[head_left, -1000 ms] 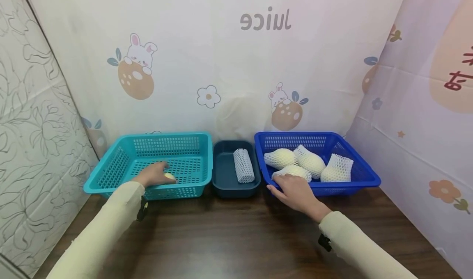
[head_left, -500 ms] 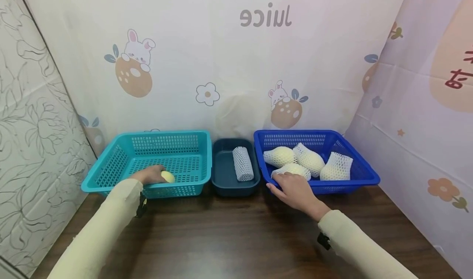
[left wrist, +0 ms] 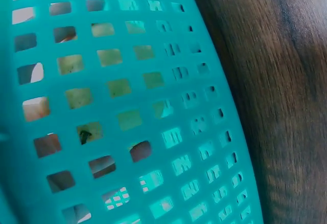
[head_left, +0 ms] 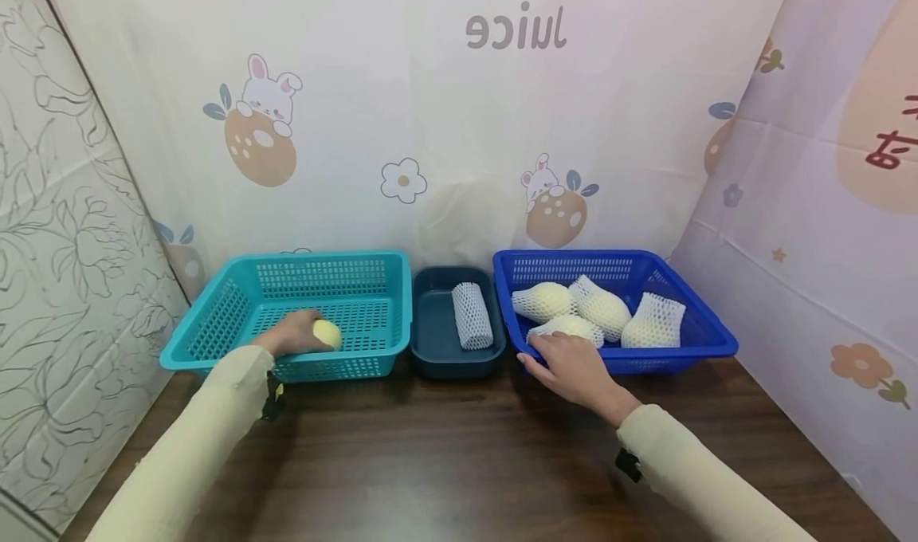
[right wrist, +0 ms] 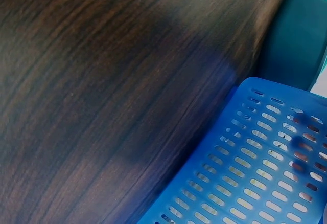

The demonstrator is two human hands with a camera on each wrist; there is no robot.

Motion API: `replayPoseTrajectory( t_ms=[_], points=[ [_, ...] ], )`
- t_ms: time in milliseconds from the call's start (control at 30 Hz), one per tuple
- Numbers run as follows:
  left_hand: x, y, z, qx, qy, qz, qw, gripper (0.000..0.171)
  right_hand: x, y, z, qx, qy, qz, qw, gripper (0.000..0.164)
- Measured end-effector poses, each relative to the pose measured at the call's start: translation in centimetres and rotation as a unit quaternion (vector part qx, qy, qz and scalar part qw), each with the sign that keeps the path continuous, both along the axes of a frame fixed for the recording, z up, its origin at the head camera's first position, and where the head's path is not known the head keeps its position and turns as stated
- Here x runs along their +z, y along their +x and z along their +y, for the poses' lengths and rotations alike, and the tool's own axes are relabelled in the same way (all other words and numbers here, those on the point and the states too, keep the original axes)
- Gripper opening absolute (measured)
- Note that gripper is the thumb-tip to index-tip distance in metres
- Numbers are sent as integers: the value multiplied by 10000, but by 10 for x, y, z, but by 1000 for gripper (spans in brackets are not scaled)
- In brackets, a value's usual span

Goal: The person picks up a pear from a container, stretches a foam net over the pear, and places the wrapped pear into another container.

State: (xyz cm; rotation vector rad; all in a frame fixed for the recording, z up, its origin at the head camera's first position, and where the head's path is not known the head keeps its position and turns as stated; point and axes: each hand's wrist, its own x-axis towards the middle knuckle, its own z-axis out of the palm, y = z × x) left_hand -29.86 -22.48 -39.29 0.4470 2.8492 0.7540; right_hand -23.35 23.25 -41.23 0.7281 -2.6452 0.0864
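Observation:
In the head view my left hand (head_left: 292, 332) reaches over the near rim of a teal basket (head_left: 247, 265) and grips a pale yellow, rounded fruit (head_left: 327, 334). Through the basket's holes, the left wrist view shows parts of that yellowish fruit (left wrist: 119, 87). My right hand (head_left: 577, 367) rests over the near left corner of a blue basket (head_left: 688, 303), its thumb lying by the rim. Its fingertips overlap the nearest fruit in white foam netting (head_left: 579, 328); they are partly hidden inside. Several netted fruits (head_left: 602, 312) lie in this basket.
Between the baskets stands a dark blue-green tray (head_left: 433, 319) with a rolled white foam net sleeve (head_left: 472, 316) in it. A brown wooden table (head_left: 430, 454) carries everything. Printed cloth (head_left: 459, 111) hangs close behind, with panels on both sides.
The left hand has lifted slightly with the yellow fruit, which now shows more beyond the fingers. The right hand stays in the same place.

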Motion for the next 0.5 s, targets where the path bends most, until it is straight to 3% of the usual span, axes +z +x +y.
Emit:
replayPoseTrajectory(
  t_ms=[500],
  points=[
    [17,11,6,188,1147,841,9897,71,-1,0,0,35,-39,98,9999,27]
  ],
)
